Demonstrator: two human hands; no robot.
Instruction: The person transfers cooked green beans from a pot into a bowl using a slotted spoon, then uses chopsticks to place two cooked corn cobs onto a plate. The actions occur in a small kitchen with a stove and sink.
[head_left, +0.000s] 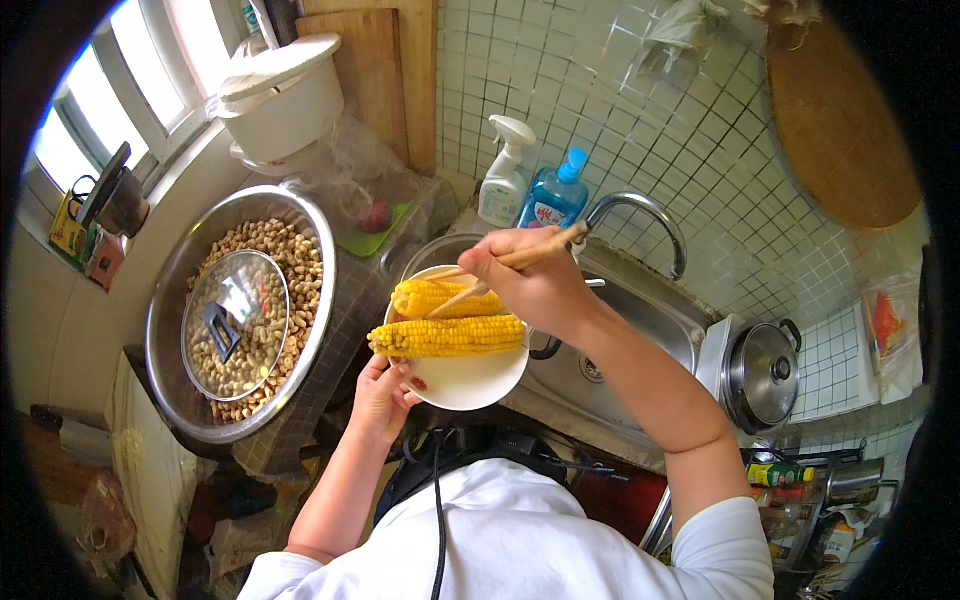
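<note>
My left hand (385, 399) grips the lower left rim of a white plate (469, 382), thumb on top. Two cobs of yellow corn lie on it: a nearer cob (450, 337) across the middle and a farther cob (448, 298) behind it. Wooden chopsticks (532, 255) are held in my right hand (536, 281) above the plate. Their tips reach the farther cob; whether they pinch it I cannot tell. Part of that cob's right end is hidden by my right hand. Beneath the plate's far edge shows the rim of a pot, mostly covered.
Left stands a steel basin (161, 352) of peanuts (300, 300) with a glass lid (236, 326) lying inside. A steel sink (637, 390) with a curved faucet (667, 217) is at right. Behind are a spray bottle (504, 180) and a blue soap bottle (556, 196). A lidded pot (761, 375) sits farther right.
</note>
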